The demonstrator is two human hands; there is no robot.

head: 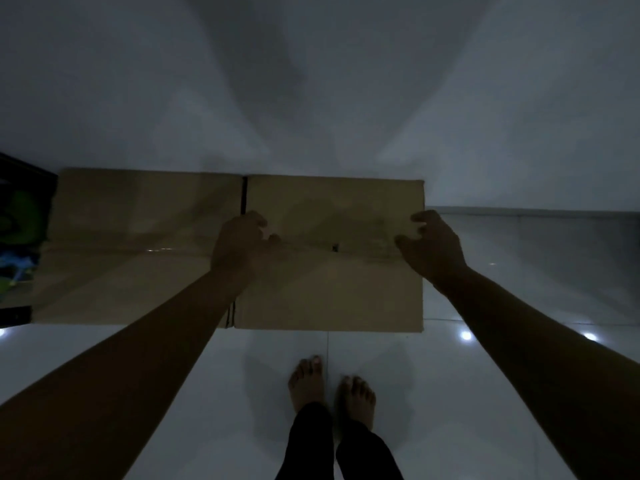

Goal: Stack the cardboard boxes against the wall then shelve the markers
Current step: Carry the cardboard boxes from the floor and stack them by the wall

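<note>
**Hands over the right-hand box, boxes against the wall**

While the room is dim and fine detail is lost, both hands can be made out above the right-hand plain brown cardboard box (332, 258). The left hand (239, 242) sits at that box's left edge, close to the dark seam where it meets its neighbour, fingers curled downward; whether they pinch the cardboard or only rest on it I cannot tell. The right hand (429, 242) hovers at the box's right edge with fingers bent and spread like a claw, and no grip on anything shows, so I read it as loosely open. Placed one at each side, the hands look set to square the box up or take it by its ends.

Outward from there, a second flat brown cardboard box (138, 244) lies touching the first on its left, and both have their far edges against the pale wall (311, 98), which fits the stacking step being in hand, not finished: they stand side by side, not one on the other. The person's bare feet (329, 389) stand on the glossy white tiled floor (519, 271) just before the boxes. A dark object with green and blue patches (20, 230) sits at the left. No markers show.
</note>
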